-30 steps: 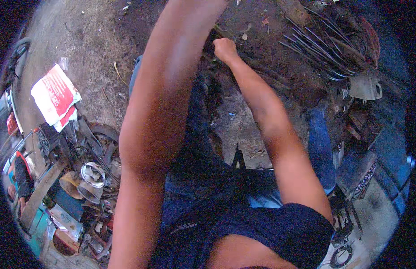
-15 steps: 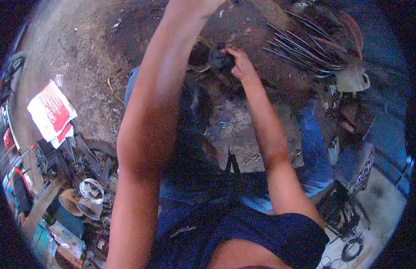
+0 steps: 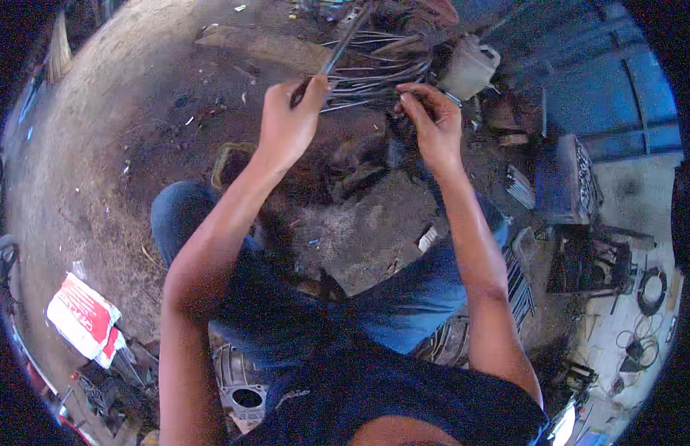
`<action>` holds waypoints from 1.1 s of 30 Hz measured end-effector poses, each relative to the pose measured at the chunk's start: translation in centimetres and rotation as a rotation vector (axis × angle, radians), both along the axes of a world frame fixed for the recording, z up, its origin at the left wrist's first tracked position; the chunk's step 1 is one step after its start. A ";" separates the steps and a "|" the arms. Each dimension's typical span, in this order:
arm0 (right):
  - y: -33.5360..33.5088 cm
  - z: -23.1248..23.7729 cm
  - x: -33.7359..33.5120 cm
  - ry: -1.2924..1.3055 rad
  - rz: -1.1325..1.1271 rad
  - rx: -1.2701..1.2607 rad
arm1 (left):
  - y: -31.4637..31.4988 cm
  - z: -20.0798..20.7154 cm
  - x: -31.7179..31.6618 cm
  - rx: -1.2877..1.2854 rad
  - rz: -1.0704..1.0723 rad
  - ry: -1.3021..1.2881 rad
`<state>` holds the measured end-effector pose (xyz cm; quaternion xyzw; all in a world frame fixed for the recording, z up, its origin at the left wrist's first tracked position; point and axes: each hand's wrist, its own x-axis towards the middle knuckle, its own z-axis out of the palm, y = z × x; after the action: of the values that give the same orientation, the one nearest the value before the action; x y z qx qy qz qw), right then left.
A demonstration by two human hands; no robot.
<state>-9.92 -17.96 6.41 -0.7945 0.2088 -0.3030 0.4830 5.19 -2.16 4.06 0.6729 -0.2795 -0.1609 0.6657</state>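
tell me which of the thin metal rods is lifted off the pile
The dark rod pinched in the left hand, angled up and away from the person. The other rods lie bundled on the ground beyond both hands.

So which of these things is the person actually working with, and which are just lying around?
In use:
- left hand, closed on a thin dark rod
- right hand, fingers on a small dark part
- bundle of metal rods right behind both hands

Lying about:
- white plastic jug
- red and white bag
- blue metal box
- coiled cable
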 end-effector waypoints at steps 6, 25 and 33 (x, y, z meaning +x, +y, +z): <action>-0.2 -0.3 -3.5 -0.162 -0.236 -0.525 | -1.9 -2.1 -7.4 -0.005 -0.250 0.119; -0.9 -3.5 -3.6 -0.027 -0.298 -0.623 | -1.9 -4.6 -9.0 0.100 -0.265 -0.258; -1.2 -3.7 -4.0 -0.009 -0.262 -0.626 | -1.8 -5.3 -9.1 0.078 -0.247 -0.353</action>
<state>-13.90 -19.17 2.74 -0.8693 0.2038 -0.4156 0.1735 -3.89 -3.99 -1.29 0.6764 -0.4659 -0.1315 0.5552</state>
